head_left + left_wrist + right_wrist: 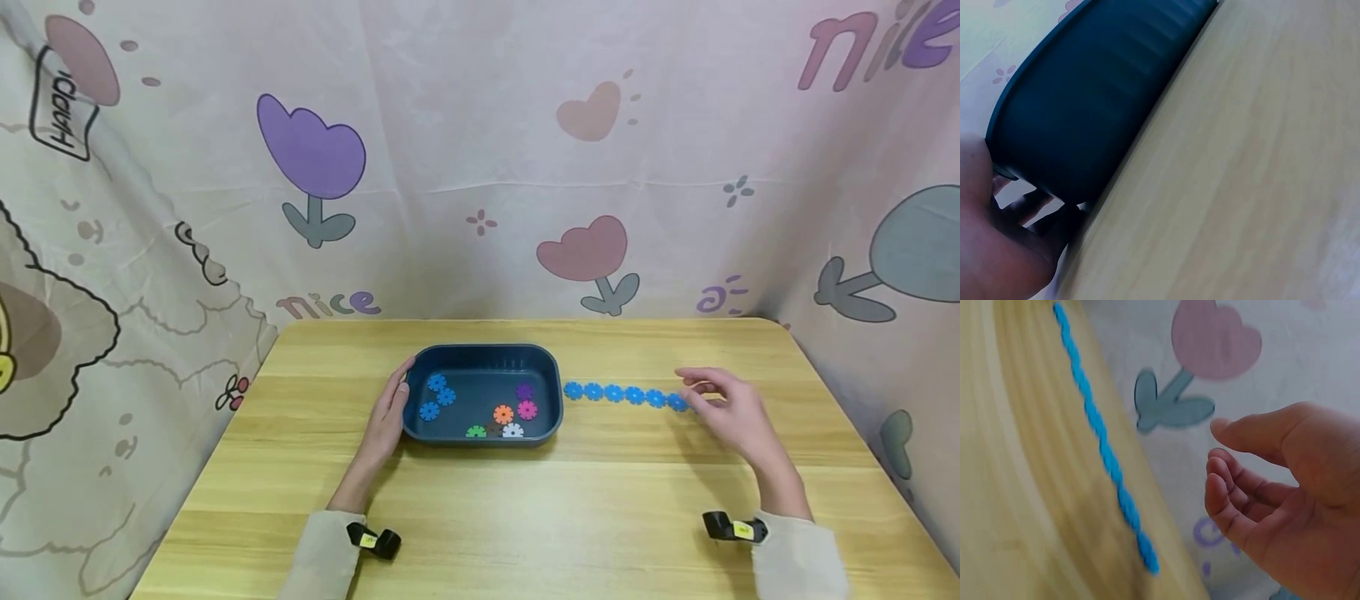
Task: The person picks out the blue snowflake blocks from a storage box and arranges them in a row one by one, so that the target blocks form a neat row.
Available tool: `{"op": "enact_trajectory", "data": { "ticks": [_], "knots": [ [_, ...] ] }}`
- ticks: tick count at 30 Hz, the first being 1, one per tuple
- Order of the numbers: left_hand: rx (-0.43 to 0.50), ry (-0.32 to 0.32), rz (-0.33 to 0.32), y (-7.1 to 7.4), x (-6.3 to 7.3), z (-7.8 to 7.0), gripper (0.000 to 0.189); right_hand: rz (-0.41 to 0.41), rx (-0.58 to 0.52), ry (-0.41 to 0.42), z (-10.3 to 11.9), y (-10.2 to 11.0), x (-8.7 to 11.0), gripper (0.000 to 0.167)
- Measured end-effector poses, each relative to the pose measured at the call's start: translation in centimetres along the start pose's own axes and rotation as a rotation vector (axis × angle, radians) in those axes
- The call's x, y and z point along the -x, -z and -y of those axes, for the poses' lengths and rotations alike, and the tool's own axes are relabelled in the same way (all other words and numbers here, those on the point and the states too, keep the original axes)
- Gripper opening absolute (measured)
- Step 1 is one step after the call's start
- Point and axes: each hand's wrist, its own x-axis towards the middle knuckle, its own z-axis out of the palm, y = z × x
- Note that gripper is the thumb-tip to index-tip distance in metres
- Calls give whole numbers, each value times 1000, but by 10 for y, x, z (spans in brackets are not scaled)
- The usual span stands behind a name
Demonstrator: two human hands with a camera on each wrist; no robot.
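Note:
A dark blue rectangular tray (pixel 480 383) stands on the table with several notched plastic discs inside. My left hand (pixel 386 417) holds the tray's left end, thumb at the rim and fingers along the outer wall; the left wrist view shows the hand (pixel 1010 244) at that end. To the right of the tray lies a straight row of blue notched discs (pixel 634 396), seen edge-on as a line (pixel 1102 440) in the right wrist view. Above the row's right end hovers my right hand (pixel 731 412), its fingers loosely bent, with a gap between thumb and fingers and nothing held (pixel 1291 500).
Inside the tray, blue discs (pixel 446 397) lie at the left; orange (pixel 503 414), pink (pixel 527 410), purple (pixel 524 391), green (pixel 476 432), white (pixel 513 430) and brown discs lie toward the right and front. A patterned curtain (pixel 450 167) hangs behind the wooden table (pixel 525 517).

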Motion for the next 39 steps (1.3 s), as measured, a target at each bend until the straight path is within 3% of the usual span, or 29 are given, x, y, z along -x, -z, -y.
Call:
{"op": "enact_trajectory", "data": {
  "ticks": [6,16,39],
  "knots": [
    [-2,5,-5,0,1,0,47,58,-57,35,25,-17,-4,27],
    [-5,14,-6,-1,1,0,47,84,-145,93,61,-41,-8,27],
    [-11,0,1,0,1,-3,47,194,-274,176,124,-130,-29,32]
  ]
}}
